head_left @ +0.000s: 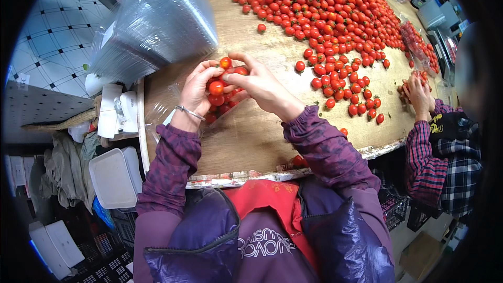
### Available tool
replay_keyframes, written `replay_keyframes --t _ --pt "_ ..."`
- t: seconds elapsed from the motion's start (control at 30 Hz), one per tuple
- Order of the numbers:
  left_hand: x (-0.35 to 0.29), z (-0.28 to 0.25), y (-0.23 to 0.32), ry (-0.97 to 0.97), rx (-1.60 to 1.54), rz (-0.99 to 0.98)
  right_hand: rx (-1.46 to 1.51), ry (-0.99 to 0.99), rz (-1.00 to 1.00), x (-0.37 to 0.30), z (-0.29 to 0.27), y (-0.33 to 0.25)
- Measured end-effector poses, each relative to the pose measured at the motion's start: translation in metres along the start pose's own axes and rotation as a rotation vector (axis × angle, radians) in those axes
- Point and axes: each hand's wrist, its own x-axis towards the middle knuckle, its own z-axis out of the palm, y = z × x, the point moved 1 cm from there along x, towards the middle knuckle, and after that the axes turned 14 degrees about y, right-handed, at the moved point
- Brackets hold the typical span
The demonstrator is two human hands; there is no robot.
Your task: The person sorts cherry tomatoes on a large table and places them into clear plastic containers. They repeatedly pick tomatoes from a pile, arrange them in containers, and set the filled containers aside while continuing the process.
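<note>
My left hand (195, 90) is closed around several cherry tomatoes (216, 87), its thumb and fingers curled at their upper side. My right hand (263, 87) bends over the same cluster from the right, with a red tomato (240, 71) at its curled fingers. Below both hands, more cherry tomatoes lie together in what looks like a clear plastic box, mostly hidden by my hands. A large heap of loose cherry tomatoes (335, 10) covers the far right of the wooden table (246, 149), with a looser scatter nearer my right arm.
Tall stacks of clear plastic boxes (157, 21) stand at the table's far left. A white tray (116, 178) is beside the table at left. On the right, a co-worker's hands (419, 94) handle tomatoes. A few tomatoes (298, 161) lie by the near edge.
</note>
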Motion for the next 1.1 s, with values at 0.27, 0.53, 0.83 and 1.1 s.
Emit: replay_keyframes --t 0.27,0.53,0.83,1.1 --pt "0.04 -0.061 -0.006 0.326 0.972 0.745 -0.742 0.19 -0.413 -0.003 -0.047 -0.006" --pt "-0.013 0.033 -0.007 0.062 1.33 1.107 -1.565 0.823 -0.576 0.027 -0.236 0.004" --pt "-0.001 0.12 -0.109 -0.375 1.521 0.835 -1.235 0.7 -0.803 -0.071 -0.241 0.02" --pt "0.037 0.15 -0.134 -0.47 1.596 0.95 -1.473 0.961 -0.358 -0.073 -0.28 0.019"
